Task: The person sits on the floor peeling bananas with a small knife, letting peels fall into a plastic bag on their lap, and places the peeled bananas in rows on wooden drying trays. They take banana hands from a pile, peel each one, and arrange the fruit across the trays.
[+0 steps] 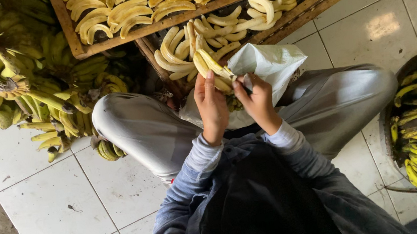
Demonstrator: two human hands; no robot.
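White tiled floor (54,207); left hand (211,106) grips banana (210,64), right hand (256,101) pinches white bag (268,63).

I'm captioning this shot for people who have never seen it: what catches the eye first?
At centre, the left hand and right hand hold a partly peeled banana above a white bag. Beyond them, wooden trays carry rows of pale peeled bananas. Green-yellow bunches pile up on one side, and more fill a basket on the other.

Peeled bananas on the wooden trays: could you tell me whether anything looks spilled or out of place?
Nothing stands out. The peeled bananas lie inside the wooden trays, none on the tiled floor. Both hands, left hand and right hand, hold a banana.
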